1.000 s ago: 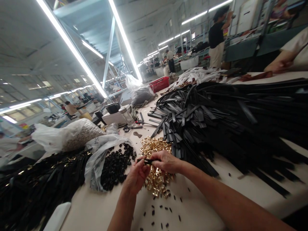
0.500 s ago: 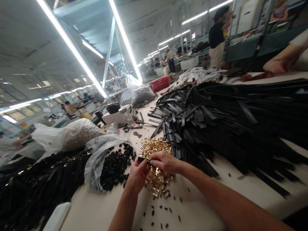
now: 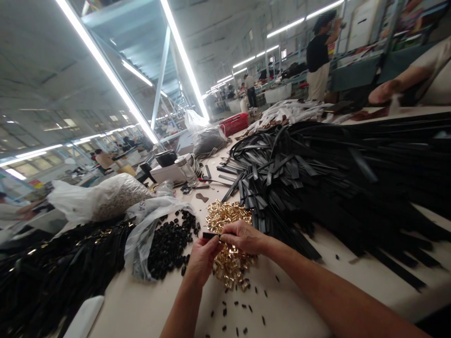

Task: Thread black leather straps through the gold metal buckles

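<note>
Both hands meet over a heap of gold metal buckles [image 3: 230, 267]. My left hand [image 3: 202, 256] is closed on a short black strap [image 3: 210, 235], whose end sticks out to the left above the thumb. My right hand [image 3: 241, 236] pinches the same strap at its right side; the fingertips hide the spot where they meet. Left of the hands lies a pile of small black loops [image 3: 169, 244], partly under a clear plastic bag [image 3: 139, 253]. A large bundle of black straps [image 3: 275, 173] spreads out on the right.
Small black bits [image 3: 224, 311] lie scattered on the pale table [image 3: 134, 310]. More black straps with gold parts [image 3: 70, 267] are at the left, by a white object [image 3: 84, 317]. Behind are a filled bag [image 3: 105, 197], a glass jar [image 3: 186, 171] and a red basket [image 3: 234, 124]. A person's hand [image 3: 384, 91] is at right.
More of the black strap shows beyond my left thumb. My hands stay nearly in place. At the upper right, the other person's hand has moved left.
</note>
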The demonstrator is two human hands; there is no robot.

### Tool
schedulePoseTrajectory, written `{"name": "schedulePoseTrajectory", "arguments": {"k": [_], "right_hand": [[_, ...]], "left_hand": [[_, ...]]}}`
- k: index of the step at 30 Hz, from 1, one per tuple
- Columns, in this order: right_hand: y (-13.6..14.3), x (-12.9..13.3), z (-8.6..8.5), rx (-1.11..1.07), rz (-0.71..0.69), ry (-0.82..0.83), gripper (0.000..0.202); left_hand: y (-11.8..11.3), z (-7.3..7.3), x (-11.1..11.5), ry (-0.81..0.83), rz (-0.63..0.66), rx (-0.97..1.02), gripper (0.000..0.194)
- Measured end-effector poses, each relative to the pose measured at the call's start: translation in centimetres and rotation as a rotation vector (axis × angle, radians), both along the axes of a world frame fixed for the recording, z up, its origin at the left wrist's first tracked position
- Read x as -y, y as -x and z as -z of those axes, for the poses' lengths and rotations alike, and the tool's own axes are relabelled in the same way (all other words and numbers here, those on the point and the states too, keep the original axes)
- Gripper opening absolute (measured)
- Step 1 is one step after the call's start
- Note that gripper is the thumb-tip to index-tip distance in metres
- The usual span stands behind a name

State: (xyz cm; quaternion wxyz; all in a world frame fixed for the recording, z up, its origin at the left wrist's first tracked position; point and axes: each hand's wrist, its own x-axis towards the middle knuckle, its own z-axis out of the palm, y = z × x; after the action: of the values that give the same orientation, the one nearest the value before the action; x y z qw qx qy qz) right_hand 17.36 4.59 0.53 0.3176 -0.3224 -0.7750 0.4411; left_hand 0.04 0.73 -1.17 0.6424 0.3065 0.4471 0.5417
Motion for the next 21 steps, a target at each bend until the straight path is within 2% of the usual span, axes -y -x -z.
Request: {"name": "schedulePoseTrajectory", "arguments": {"k": [4, 8, 11, 15, 21], "right_hand": [[0.1, 0.0, 0.2, -0.047, 0.025, 0.036, 0.031], [0.2, -0.2, 0.4, -0.078, 0.069, 0.073, 0.03], [0.2, -0.3, 0.5, -0.073, 0.094, 0.031, 0.028], [0.2, -0.1, 0.1, 0.004, 0.139, -0.058, 0.027], [-0.4, -0.1, -0.5, 0.045, 0.084, 0.056, 0.016]], "left_hand": [[0.1, 0.1, 0.1, -0.027, 0.017, -0.018, 0.022], [-0.1, -0.5, 0.5, -0.097, 0.046, -0.024, 0.02], [-0.4, -1.0, 0.8, -0.128, 0.061, -0.039, 0.022], [-0.4, -0.6, 0.5, -0.086, -0.024, -0.041, 0.023], [0.8, -0.1, -0.6, -0.047, -0.212, 0.046, 0.028]]}}
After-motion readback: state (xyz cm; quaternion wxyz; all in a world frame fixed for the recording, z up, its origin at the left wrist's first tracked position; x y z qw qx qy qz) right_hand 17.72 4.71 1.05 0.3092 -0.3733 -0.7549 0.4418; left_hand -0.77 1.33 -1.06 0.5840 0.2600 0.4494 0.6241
